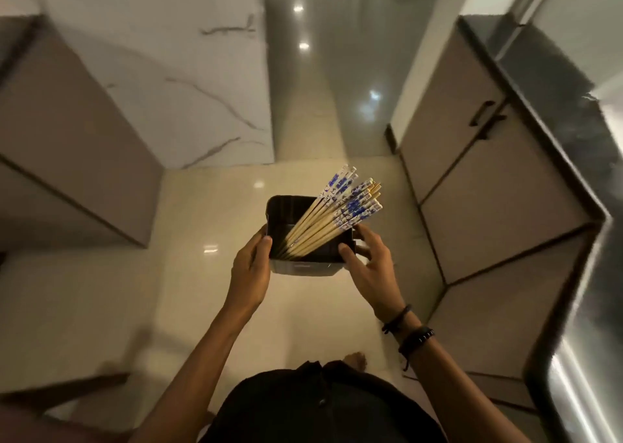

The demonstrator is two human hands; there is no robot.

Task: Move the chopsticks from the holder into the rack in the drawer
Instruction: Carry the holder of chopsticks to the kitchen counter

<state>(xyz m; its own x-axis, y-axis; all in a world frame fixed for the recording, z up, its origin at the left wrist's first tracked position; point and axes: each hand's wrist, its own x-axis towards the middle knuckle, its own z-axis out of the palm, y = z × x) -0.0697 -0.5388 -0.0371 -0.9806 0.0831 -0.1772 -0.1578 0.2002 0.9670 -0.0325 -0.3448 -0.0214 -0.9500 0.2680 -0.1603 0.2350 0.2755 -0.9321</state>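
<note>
A black rectangular holder (290,213) hangs in the air above the floor, carried between both my hands. Several wooden chopsticks (332,215) with blue-and-white patterned tops lean inside it, fanning toward the upper right past its rim. My left hand (251,269) grips the holder's left wall, thumb over the rim. On the right side my right hand (369,267) holds the holder, thumb hooked over the near right corner. No drawer or rack is in view.
Beige cabinets (478,186) with a dark handle (482,113) run along the right under a dark countertop (573,112). More cabinets (64,132) stand at the left, beside a white marble wall (188,71). Glossy cream floor (209,301) lies below, with a corridor ahead.
</note>
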